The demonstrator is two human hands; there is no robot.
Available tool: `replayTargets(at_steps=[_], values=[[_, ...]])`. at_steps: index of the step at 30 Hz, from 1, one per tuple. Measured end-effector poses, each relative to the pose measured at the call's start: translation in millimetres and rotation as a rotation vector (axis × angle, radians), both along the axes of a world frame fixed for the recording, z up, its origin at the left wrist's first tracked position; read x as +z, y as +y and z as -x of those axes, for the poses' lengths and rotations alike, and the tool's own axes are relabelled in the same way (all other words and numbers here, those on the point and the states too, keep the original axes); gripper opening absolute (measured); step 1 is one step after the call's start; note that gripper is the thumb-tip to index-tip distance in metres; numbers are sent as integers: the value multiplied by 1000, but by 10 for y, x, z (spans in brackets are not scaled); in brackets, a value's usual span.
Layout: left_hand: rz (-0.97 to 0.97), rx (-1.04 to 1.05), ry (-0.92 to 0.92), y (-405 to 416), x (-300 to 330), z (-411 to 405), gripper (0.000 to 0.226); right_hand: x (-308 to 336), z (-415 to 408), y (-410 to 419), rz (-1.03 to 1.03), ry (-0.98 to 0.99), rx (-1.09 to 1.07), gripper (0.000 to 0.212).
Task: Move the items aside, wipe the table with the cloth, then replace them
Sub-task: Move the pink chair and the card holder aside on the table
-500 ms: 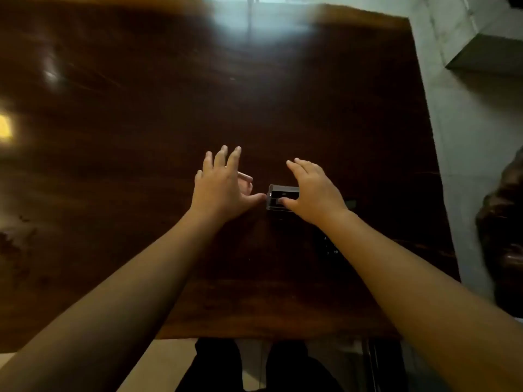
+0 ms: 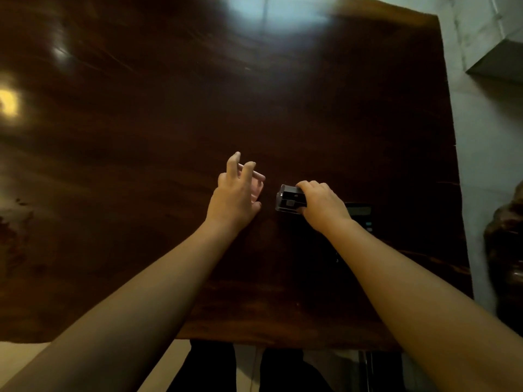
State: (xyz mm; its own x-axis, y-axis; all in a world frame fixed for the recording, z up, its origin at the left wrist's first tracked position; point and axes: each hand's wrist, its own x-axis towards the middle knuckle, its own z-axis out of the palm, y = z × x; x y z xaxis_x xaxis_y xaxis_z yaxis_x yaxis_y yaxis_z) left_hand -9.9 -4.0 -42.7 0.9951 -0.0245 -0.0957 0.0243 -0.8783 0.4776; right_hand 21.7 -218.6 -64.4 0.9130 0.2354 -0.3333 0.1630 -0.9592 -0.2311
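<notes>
A small dark box-like item (image 2: 289, 200) with a clear rim sits on the glossy dark wooden table (image 2: 169, 137), right of centre. My right hand (image 2: 322, 206) is closed over its right side, fingers on top and thumb at its near edge. My left hand (image 2: 239, 192) hovers just to the left of the item, a short gap away, fingers spread and curled, holding nothing. A flat dark device (image 2: 359, 215) lies under and behind my right wrist, mostly hidden. No cloth is in view.
The table's right edge (image 2: 452, 165) runs beside a pale tiled floor. A dark carved wooden object (image 2: 506, 250) stands off the right edge. The near table edge sits above my dark-clothed legs (image 2: 249, 369). Light reflections glare at the far middle and left.
My right hand has closed its fingers down over the small dark item. My left hand has curled its fingers and tilted, staying beside the item.
</notes>
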Motion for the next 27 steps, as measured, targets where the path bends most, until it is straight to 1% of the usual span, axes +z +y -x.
replayTargets(at_steps=[5, 10, 13, 19, 27], values=[[80, 61, -19, 48, 36, 47, 85, 42, -44, -12, -9, 49, -5, 47], [103, 119, -64, 241, 80, 180, 88, 135, -13, 65, -47, 2, -5, 48], [108, 177, -91, 492, 133, 281, 88, 208, -3, 289, -69, -25, 35, 47], [93, 361, -111, 1220, 229, 522, 94, 371, -11, 1078, -114, -28, 153, 52], [37, 597, -161, 2204, 214, 954, 95, 446, 130, 2220, -178, -9, 341, 52]])
